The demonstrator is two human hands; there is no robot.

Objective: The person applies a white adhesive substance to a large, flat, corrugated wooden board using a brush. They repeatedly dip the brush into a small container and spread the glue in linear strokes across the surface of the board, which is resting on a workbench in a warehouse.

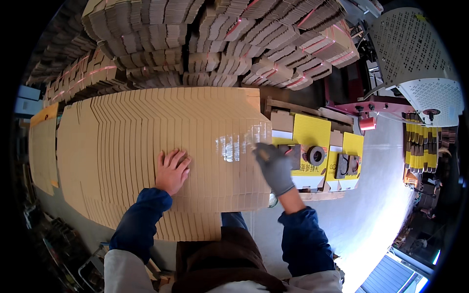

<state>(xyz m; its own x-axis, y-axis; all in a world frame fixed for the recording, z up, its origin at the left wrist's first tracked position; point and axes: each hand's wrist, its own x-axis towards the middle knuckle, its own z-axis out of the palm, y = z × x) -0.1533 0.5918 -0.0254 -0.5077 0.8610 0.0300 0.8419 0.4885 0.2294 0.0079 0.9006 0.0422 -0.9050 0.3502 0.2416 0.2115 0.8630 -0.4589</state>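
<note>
A fanned row of overlapping brown cardboard sheets [127, 127] lies in front of me. My left hand [172, 171], bare, rests on their middle with fingers spread and nothing in it. My right hand [273, 167], in a grey glove, is at the right end of the row with its fingers bent together. Whatever they may pinch is too small and blurred to make out. Just left of the glove, shiny clear film like packing tape [228, 148] lies across the sheets.
Right of the sheets, yellow printed boards [312, 128] lie on a wooden pallet, bearing a black ring-shaped roll [316, 155] and dark blocks [342, 166]. Strapped cardboard bundles [215, 29] are piled at the back. A perforated metal machine guard [415, 44] stands far right.
</note>
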